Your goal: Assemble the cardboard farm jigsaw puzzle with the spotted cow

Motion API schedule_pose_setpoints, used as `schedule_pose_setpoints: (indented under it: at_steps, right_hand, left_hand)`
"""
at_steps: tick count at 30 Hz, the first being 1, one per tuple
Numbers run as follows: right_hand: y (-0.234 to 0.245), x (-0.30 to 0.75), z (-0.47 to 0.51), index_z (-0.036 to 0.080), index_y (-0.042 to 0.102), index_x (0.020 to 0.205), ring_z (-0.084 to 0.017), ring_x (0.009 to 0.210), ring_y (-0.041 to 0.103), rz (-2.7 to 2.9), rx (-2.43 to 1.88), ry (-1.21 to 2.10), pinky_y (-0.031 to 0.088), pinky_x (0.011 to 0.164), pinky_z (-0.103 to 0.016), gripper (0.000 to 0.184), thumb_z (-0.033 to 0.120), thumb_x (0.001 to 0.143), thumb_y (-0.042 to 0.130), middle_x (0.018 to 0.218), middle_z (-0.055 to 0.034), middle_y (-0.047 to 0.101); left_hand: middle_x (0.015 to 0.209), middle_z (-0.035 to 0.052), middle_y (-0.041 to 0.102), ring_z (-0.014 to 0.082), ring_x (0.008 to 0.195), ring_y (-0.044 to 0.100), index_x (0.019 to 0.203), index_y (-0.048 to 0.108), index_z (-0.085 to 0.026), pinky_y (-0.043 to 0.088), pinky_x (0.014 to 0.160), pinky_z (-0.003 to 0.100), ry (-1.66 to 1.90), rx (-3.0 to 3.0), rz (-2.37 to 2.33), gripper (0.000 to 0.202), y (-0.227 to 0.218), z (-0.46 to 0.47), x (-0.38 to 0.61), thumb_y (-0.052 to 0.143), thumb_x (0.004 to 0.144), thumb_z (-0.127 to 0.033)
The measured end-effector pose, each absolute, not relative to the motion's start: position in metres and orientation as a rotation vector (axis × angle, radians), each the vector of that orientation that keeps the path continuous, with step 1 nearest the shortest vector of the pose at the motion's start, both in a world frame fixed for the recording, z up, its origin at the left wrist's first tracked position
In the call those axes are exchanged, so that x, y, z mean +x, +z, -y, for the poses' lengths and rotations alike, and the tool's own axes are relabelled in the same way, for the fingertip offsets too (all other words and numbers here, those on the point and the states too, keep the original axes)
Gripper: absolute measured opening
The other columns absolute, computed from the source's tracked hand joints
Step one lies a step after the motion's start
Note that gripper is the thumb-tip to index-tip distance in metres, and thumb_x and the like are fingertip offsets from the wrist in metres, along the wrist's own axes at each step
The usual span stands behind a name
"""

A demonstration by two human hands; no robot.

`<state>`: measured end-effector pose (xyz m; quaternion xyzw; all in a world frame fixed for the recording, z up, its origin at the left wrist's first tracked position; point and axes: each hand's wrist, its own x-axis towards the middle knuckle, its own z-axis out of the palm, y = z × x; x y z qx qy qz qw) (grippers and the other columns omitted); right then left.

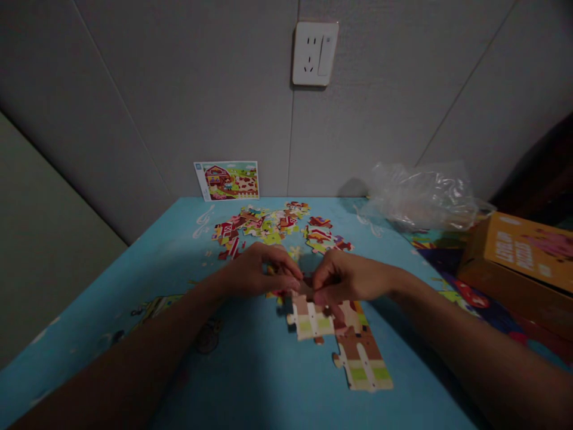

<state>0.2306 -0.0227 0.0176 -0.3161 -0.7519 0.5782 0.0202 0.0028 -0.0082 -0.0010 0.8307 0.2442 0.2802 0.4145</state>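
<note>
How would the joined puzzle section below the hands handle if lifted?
The joined puzzle section looks like thin printed card, so probably light, each piece fairly stiff. Lifted by one end, it would likely sag or part at its interlocking tabs. Pushed flat, it should slide.

Before me on the table (250, 370): assembled puzzle section (353, 340); behind it, loose puzzle pieces (268, 224); beyond, picture card (226, 180) against the wall (188, 89); right, cardboard box (514, 263).

The left forearm (120, 364) and right forearm (483, 340) are bare and slim, tapering to slender fingers (286, 276).
</note>
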Motion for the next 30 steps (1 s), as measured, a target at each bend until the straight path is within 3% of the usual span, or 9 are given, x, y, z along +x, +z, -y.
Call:
schedule_pose_setpoints:
  at_steps: [7, 13, 19, 25, 30]
  right_hand:
    - [0.028, 0.23, 0.034, 0.013, 0.068, 0.065, -0.009, 0.044, 0.055, 2.502, -1.121, 1.979, 0.041, 0.048, -0.02, 0.021, 0.03, 0.077, 0.064, 0.049, 0.0026, 0.06]
    - [0.03, 0.229, 0.034, 0.013, 0.069, 0.07, -0.007, 0.041, 0.05, 2.619, -1.217, 1.943, 0.035, 0.041, -0.017, 0.023, 0.033, 0.079, 0.063, 0.051, 0.0029, 0.059]
    - [0.031, 0.228, 0.037, 0.015, 0.069, 0.068, -0.007, 0.041, 0.051, 2.658, -1.181, 1.886, 0.039, 0.041, -0.018, 0.019, 0.028, 0.079, 0.063, 0.054, 0.0027, 0.06]
    - [0.025, 0.23, 0.035, 0.014, 0.071, 0.071, -0.007, 0.041, 0.05, 2.697, -1.148, 1.854, 0.04, 0.042, -0.018, 0.025, 0.038, 0.078, 0.066, 0.053, 0.0028, 0.061]
    - [0.026, 0.228, 0.037, 0.013, 0.071, 0.07, -0.007, 0.042, 0.053, 2.694, -1.212, 1.807, 0.04, 0.041, -0.017, 0.023, 0.034, 0.077, 0.067, 0.055, 0.0021, 0.062]
  left_hand:
    - [0.114, 0.009, 0.07, 0.0234, 0.114, 0.06, 0.098, 0.073, -0.021, 0.04, 0.105, 0.046, 0.734, 2.27, -0.445, 0.022, -0.005, 0.007, 0.003, 0.072, 0.076, -0.022]
    - [0.132, 0.0122, 0.059, 0.0284, 0.127, 0.05, 0.111, 0.069, -0.024, 0.037, 0.108, 0.049, 0.555, 2.393, -0.474, 0.044, -0.009, 0.009, 0.0, 0.08, 0.068, -0.027]
    - [0.136, 0.0117, 0.053, 0.0299, 0.129, 0.047, 0.112, 0.069, -0.027, 0.037, 0.107, 0.048, 0.472, 2.437, -0.517, 0.047, -0.006, 0.012, 0.0, 0.082, 0.067, -0.031]
    - [0.137, 0.0097, 0.053, 0.0302, 0.129, 0.046, 0.113, 0.068, -0.03, 0.036, 0.107, 0.049, 0.48, 2.441, -0.509, 0.05, -0.006, 0.013, 0.001, 0.083, 0.065, -0.032]
    - [0.135, 0.0115, 0.053, 0.0298, 0.128, 0.047, 0.116, 0.067, -0.028, 0.036, 0.107, 0.047, 0.504, 2.43, -0.489, 0.052, -0.008, 0.012, 0.0, 0.082, 0.066, -0.032]
